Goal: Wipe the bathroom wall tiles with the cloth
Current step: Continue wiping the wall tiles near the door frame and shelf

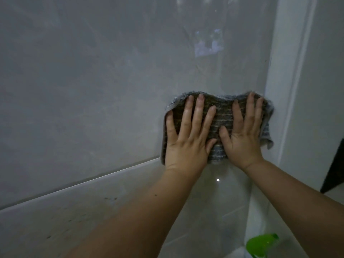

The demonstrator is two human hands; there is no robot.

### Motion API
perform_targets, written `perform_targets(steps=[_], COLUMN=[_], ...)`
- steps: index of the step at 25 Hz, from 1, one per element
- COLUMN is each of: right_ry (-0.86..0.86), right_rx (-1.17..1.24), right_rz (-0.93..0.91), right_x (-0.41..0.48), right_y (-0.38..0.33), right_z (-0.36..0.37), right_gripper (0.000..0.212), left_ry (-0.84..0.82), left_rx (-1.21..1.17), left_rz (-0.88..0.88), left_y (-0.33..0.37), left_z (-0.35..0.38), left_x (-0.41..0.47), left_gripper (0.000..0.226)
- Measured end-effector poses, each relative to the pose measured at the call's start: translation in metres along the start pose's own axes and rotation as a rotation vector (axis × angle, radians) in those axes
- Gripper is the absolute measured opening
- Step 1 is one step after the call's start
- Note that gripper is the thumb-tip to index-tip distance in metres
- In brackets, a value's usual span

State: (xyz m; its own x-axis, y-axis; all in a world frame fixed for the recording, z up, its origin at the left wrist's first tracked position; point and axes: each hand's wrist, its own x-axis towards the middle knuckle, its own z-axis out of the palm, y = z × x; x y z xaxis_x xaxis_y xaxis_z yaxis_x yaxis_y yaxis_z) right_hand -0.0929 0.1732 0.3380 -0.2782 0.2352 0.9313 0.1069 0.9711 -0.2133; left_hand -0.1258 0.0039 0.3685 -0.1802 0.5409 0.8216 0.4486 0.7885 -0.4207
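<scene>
Grey wall tiles (93, 81) carry the cloth (221, 116), pressed flat near the corner. Soft and light, it probably slides easily, so broad palm pressure suits it. Left hand (188, 144) and right hand (242, 144) press it with straight, spread fingers.

A green spray nozzle (261, 243) shows at the bottom right; a black object (335, 170) sits at the right edge.

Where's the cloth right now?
Head view, right of centre: the cloth lies flat on the wall tile under the left hand and right hand, beside the white corner strip.
</scene>
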Motion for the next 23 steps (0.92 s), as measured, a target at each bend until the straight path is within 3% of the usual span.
perform_targets(steps=[3,7,13,17,23], right_ry=[-0.004,-0.094,-0.205,-0.33,-0.55], right_rx=[0.057,0.162,0.567,0.821,1.385], right_rz=[0.14,0.176,0.23,0.436,1.047], right_x=[-0.014,-0.039,-0.064,-0.06,-0.063], right_y=[-0.027,-0.067,-0.166,-0.234,-0.287], right_z=[0.002,-0.001,-0.031,-0.091,-0.153], right_gripper=[0.06,0.062,0.054,0.05,0.051], left_ry=[-0.012,-0.046,-0.197,-0.342,-0.632], left_rx=[-0.049,-0.123,-0.232,-0.473,-1.451], left_rz=[0.025,0.089,0.081,-0.159,-0.731], left_y=[-0.003,-0.026,-0.083,-0.116,-0.138], left_z=[-0.002,-0.006,-0.041,-0.084,-0.172], left_x=[-0.01,-0.041,-0.103,-0.131,-0.171], left_gripper=[0.068,0.063,0.061,0.077,0.088])
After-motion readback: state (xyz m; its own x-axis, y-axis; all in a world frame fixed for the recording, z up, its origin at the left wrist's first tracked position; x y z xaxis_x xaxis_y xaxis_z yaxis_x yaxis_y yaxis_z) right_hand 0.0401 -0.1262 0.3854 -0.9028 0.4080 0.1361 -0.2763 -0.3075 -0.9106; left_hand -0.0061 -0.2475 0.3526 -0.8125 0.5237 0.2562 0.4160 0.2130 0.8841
